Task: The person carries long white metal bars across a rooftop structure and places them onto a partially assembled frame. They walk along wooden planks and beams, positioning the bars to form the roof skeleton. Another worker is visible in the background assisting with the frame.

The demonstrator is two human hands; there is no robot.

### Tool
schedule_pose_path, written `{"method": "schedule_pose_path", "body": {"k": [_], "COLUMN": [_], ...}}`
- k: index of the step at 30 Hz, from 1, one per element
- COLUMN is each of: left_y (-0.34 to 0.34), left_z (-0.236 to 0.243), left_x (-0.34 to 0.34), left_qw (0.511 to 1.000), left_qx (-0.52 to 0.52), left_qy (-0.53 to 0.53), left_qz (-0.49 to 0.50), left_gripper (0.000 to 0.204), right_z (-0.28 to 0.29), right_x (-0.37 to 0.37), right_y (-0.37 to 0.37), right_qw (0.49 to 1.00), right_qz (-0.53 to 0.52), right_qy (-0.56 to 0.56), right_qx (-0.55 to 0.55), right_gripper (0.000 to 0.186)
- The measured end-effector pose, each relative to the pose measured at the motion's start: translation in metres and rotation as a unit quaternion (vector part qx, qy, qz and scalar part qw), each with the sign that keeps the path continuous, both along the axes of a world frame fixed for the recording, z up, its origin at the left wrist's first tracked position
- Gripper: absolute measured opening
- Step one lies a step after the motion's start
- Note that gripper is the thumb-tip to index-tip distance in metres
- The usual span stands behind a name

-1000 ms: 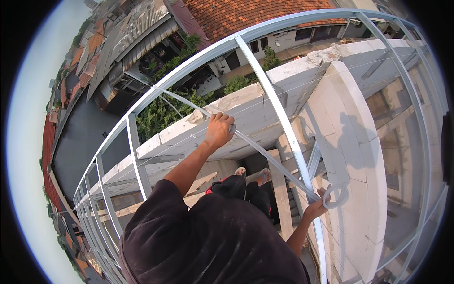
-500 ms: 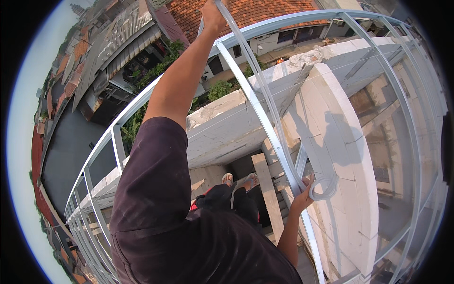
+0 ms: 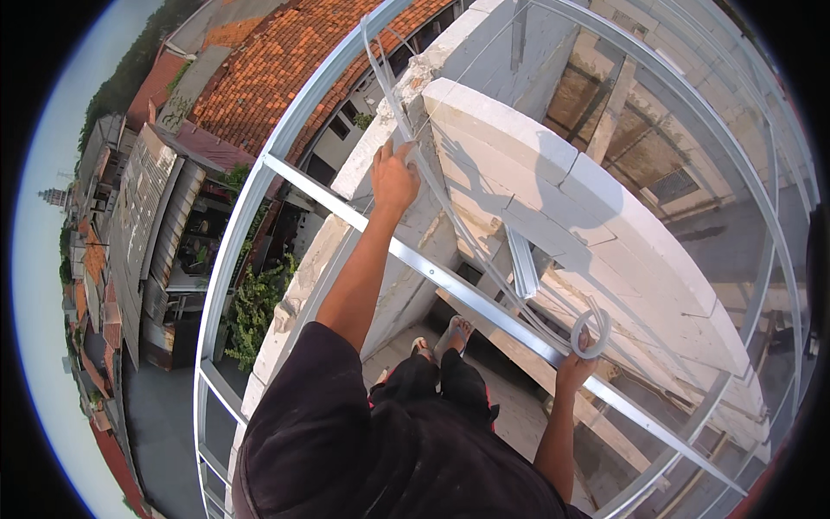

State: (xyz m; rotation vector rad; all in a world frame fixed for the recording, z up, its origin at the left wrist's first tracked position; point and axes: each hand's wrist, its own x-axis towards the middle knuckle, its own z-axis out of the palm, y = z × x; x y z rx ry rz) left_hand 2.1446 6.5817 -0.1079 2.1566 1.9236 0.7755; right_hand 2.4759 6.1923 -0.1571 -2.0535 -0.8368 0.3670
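Observation:
My right hand [image 3: 574,370] is closed on the small coiled end of a clear plastic hose [image 3: 608,324], just above a silver metal strut [image 3: 510,309]. From the coil, the hose runs in several strands up and away past the strut. My left arm reaches over the same strut. The fingers of my left hand [image 3: 395,180] are curled at the hose's far stretch and seem to pinch it, though the grip is partly hidden. Beyond that hand, the hose rises in a narrow loop beside the curved metal beam [image 3: 294,125].
A white block wall [image 3: 596,203] stands ahead to the right, my shadow on it. Below, my sandalled feet [image 3: 456,333] are by wooden planks [image 3: 605,424] over a dark opening. Metal framing surrounds me. An orange tiled roof [image 3: 268,73] and corrugated roofs [image 3: 143,225] lie beyond.
My left hand has come down from its high reach beside the curved beam, lower along the hose. My right hand still holds the coil. The view has swung to the right.

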Motion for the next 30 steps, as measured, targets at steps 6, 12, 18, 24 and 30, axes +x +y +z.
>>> {"method": "schedule_pose_path", "body": {"k": [6,12,18,24,30], "left_y": [-0.144,-0.197,-0.212,-0.206,-0.202], "left_z": [-0.016,-0.031,-0.034,-0.041,-0.03], "left_x": [0.075,0.115,0.127,0.123,0.124], "left_qw": [0.979,0.936,0.892,0.871,0.853], "left_qx": [-0.035,-0.044,-0.145,-0.256,-0.281], "left_qy": [-0.162,-0.128,-0.09,-0.165,-0.241], "left_qz": [-0.117,-0.324,-0.418,-0.385,-0.369], "left_gripper": [0.053,0.078,0.096,0.084,0.078], "right_z": [0.001,-0.001,-0.002,0.004,0.011], "right_x": [-0.003,-0.001,-0.002,-0.003,-0.023], "right_y": [0.01,0.009,0.005,0.012,0.045], "right_qw": [0.994,0.99,0.98,0.98,0.967], "right_qz": [-0.043,-0.006,0.068,0.095,0.2], "right_qy": [-0.101,-0.138,-0.166,-0.165,-0.134], "right_qx": [-0.027,-0.032,-0.084,-0.065,-0.079], "right_gripper": [0.026,0.021,0.02,0.023,0.024]}}
